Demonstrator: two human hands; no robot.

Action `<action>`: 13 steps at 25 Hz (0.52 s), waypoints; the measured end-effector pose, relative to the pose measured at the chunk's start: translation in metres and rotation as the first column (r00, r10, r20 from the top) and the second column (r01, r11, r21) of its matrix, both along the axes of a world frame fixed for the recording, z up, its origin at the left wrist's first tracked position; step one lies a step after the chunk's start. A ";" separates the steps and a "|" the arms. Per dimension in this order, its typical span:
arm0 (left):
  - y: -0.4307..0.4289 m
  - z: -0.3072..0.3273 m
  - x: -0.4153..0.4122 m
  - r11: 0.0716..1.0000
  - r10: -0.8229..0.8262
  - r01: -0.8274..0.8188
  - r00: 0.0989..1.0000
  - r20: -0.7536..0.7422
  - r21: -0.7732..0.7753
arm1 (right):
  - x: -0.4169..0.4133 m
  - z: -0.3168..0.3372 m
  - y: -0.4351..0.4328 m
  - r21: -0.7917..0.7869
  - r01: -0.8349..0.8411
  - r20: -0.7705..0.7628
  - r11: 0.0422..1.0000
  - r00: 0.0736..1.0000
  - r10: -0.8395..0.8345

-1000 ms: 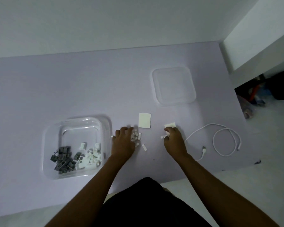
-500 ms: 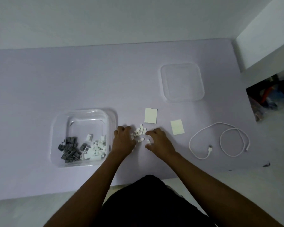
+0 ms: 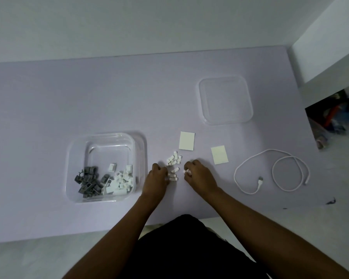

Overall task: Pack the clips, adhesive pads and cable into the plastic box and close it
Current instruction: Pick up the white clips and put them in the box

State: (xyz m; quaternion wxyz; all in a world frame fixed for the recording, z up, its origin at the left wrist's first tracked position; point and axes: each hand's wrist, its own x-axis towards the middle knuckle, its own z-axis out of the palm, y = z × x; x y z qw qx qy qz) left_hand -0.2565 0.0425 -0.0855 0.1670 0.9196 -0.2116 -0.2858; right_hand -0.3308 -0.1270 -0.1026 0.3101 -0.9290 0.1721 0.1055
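The clear plastic box (image 3: 77, 162) stands open at the left, holding grey clips (image 3: 88, 182) and white clips (image 3: 120, 181). A small heap of loose white clips (image 3: 174, 160) lies on the table between my hands. My left hand (image 3: 156, 180) rests curled at the heap's left side, touching the clips. My right hand (image 3: 197, 174) sits at the right, fingertips pinched on a white clip. Two pale adhesive pads (image 3: 187, 140) (image 3: 219, 155) lie just beyond. The white cable (image 3: 270, 172) lies coiled to the right. The clear lid (image 3: 225, 100) lies flat further back.
The pale purple table (image 3: 48, 97) ends at a near edge just in front of my body. At its right end is a drop to the floor, with dark clutter (image 3: 334, 117) under a white ledge.
My right hand has left the right-hand pad and come left to the clip heap. The loose clips now sit bunched between both hands. The view has shifted a little.
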 end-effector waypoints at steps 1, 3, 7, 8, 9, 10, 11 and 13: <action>0.000 0.000 -0.001 1.000 -0.001 0.001 1.000 0.014 -0.010 | 0.000 0.000 0.000 -0.009 -0.009 0.006 1.000 1.000 0.009; -0.001 0.000 -0.002 1.000 0.001 0.000 1.000 0.030 -0.028 | 0.000 -0.002 0.000 -0.005 -0.011 0.016 1.000 1.000 0.011; -0.005 0.000 0.002 0.997 0.057 -0.056 0.998 0.022 -0.061 | 0.000 -0.007 0.001 -0.006 -0.032 0.019 0.999 0.999 0.032; -0.005 -0.001 0.002 0.997 0.059 -0.058 0.998 0.022 -0.059 | 0.001 -0.008 0.002 -0.014 -0.031 0.019 0.999 0.999 0.032; -0.006 -0.002 0.003 0.997 0.060 -0.059 0.998 0.027 -0.054 | 0.002 -0.008 0.002 -0.018 -0.022 0.019 1.000 1.000 0.022; -0.006 -0.004 0.004 0.997 0.065 -0.063 0.997 0.037 -0.048 | 0.002 -0.008 0.001 -0.010 0.004 0.017 1.000 1.000 -0.004; -0.007 -0.004 0.005 0.996 0.074 -0.072 0.996 0.050 -0.047 | 0.003 -0.008 0.000 0.012 0.048 0.019 0.999 0.999 -0.048; -0.009 -0.006 0.008 0.995 0.096 -0.092 0.993 0.074 -0.048 | 0.006 -0.003 -0.003 0.168 0.233 0.003 0.958 0.972 -0.237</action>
